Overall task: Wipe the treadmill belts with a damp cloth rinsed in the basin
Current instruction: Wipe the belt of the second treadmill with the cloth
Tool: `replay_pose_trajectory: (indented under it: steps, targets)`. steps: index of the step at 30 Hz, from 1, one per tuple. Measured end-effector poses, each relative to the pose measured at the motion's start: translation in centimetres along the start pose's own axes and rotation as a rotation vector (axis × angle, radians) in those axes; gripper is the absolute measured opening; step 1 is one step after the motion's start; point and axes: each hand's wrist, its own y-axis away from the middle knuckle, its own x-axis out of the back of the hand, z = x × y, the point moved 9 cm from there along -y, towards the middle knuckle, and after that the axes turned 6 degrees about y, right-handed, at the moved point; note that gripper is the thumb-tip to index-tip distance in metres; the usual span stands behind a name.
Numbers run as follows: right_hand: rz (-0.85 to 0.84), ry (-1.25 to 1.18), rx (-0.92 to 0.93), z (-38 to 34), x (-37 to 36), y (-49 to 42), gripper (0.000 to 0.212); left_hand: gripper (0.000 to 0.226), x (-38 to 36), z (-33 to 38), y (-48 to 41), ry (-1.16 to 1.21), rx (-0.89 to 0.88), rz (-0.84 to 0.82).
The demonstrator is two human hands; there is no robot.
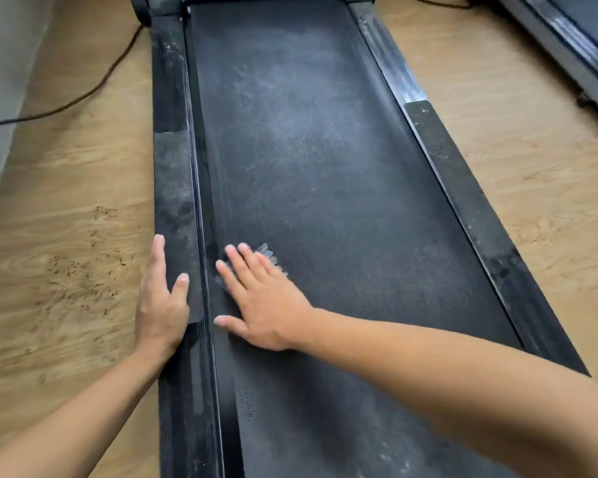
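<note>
A black treadmill belt (311,174) runs away from me, dusty grey in its middle and upper part. My right hand (263,298) lies flat on the belt near its left edge, fingers spread, pressing a small pale cloth (268,252) that peeks out past the fingertips. My left hand (161,301) rests flat on the left side rail (171,188), fingers straight and apart, holding nothing. The basin is not in view.
A right side rail (463,188) borders the belt. Wooden floor (66,236) lies on both sides, with scuff marks at the left. A black cable (94,88) trails across the floor at the upper left. A second treadmill (573,39) stands at the upper right.
</note>
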Motion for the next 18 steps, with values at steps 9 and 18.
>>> replay_pose_trajectory:
  steps: [9,18]
  targets:
    - [-0.009,0.155,0.017,7.7,0.2,6.1,0.100,0.071,-0.2,0.2,0.0,-0.053,-0.047,-0.012]
    - [-0.238,0.261,-0.466,27.9,0.1,25.2,0.112,0.076,-0.3,0.5,-0.2,-0.088,-0.078,-0.014]
